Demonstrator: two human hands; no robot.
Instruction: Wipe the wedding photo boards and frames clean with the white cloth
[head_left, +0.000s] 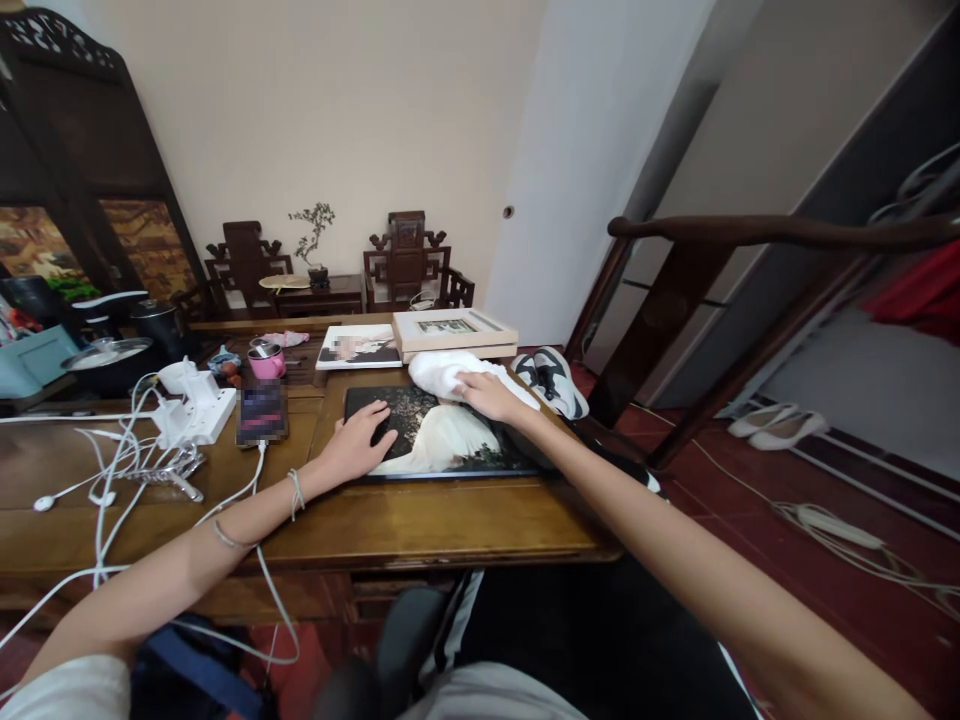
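A dark photo panel (pixel 450 440) with a large white dress shape printed on it lies flat near the front edge of the wooden table. My left hand (pixel 362 443) rests on its left end, fingers stretched out and thumb apart. At the panel's far right side, my right hand (pixel 487 393) grips a bunched white cloth (pixel 442 374), whose loose end trails to the right. The fingertips under the cloth are hidden. Just behind lie a white picture book or panel (pixel 358 350) and a pale framed box (pixel 454 345).
To the left are a charging phone (pixel 262 412), a white power strip (pixel 206 413) with tangled cables and a pink cup (pixel 267 360). Sneakers (pixel 559 380) stand beyond the table's right end. A dark wooden chair back (pixel 679 310) rises at the right.
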